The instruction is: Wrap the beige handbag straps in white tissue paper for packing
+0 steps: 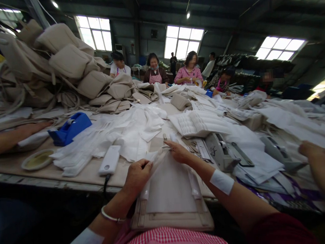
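I've got the left hand (pixel 137 175) pinching thin white wrap (pixel 159 160) over this beige bag (pixel 173 221); right hand (pixel 178 151) at the far end, its grip I can't tell.

The nearest bag (pixel 179 221) looks matt, leathery (the blue dispenser (pixel 72 129), smooth plastic).
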### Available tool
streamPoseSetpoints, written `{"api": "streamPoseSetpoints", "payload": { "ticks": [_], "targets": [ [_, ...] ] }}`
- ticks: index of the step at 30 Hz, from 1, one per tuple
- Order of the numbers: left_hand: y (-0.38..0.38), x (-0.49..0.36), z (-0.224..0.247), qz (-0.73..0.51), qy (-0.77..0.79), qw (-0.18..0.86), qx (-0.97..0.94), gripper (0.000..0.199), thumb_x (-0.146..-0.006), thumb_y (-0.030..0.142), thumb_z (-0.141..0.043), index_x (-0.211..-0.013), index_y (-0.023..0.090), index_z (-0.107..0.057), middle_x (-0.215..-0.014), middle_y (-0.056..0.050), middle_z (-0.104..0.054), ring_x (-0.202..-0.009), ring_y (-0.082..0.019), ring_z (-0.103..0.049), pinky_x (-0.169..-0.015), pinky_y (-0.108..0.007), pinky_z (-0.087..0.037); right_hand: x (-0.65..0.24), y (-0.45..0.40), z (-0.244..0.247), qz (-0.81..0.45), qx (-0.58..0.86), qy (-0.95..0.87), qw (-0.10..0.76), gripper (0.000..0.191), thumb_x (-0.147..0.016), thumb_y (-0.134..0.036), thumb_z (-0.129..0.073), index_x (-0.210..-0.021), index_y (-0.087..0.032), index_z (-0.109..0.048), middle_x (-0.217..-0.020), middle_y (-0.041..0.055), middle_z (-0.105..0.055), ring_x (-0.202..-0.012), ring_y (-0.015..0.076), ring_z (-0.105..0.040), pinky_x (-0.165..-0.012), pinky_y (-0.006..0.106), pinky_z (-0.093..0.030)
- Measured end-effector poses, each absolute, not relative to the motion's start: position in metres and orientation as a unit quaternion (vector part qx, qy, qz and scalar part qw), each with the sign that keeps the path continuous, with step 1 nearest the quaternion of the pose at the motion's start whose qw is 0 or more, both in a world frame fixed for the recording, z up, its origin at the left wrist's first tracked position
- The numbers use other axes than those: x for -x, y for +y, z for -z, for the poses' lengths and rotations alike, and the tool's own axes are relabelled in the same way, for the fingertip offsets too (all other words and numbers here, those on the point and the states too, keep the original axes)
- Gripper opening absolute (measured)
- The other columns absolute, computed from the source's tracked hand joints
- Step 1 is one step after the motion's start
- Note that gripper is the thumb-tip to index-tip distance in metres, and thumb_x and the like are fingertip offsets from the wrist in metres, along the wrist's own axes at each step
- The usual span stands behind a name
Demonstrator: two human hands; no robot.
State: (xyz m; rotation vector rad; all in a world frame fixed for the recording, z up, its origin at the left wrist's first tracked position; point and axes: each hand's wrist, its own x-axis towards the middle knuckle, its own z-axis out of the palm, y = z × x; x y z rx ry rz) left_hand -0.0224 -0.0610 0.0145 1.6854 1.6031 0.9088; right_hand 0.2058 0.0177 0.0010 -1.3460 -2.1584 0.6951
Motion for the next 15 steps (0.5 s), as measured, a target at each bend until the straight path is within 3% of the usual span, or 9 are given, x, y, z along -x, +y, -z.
{"api": "streamPoseSetpoints", "payload": {
  "ticks": [3, 8, 15],
  "targets": [
    [-0.058, 0.022, -0.015, -0.331, 0.607, 0.309, -0.653, 0.027, -0.083, 0.036, -0.055, -0.082, 0.019, -0.075, -0.08, -0.003, -0.075, -0.079, -0.021, -0.067, -0.073, -0.029, -0.046, -0.201, 0.024, 0.002, -0.293, 0.478, -0.798, 0.223, 0.076, -0.066, 0.004, -0.041, -0.141, -0.01, -0.047, -0.141, 0.0124, -0.051, -0.133, 0.0233, -0.046, -0.114, 0.038, -0.031],
    [-0.053, 0.019, -0.016, -0.316, 0.612, 0.3, -0.66, 0.03, -0.085, 0.036, -0.052, -0.082, 0.018, -0.076, -0.081, -0.004, -0.076, -0.079, -0.022, -0.068, -0.073, -0.029, -0.046, -0.191, 0.024, 0.011, -0.336, 0.445, -0.801, 0.219, 0.06, -0.074, -0.005, -0.042, -0.13, -0.013, -0.06, -0.131, 0.0085, -0.061, -0.123, 0.0203, -0.056, -0.11, 0.034, -0.038],
    [-0.032, 0.004, -0.017, -0.306, 0.6, 0.291, -0.68, 0.029, -0.085, 0.034, -0.052, -0.079, 0.018, -0.076, -0.081, -0.006, -0.076, -0.079, -0.021, -0.067, -0.073, -0.029, -0.044, -0.203, 0.019, -0.003, -0.428, 0.443, -0.744, 0.259, 0.064, -0.066, -0.005, -0.046, -0.127, -0.016, -0.063, -0.133, 0.0065, -0.06, -0.126, 0.0212, -0.053, -0.113, 0.038, -0.034]
  ]
}}
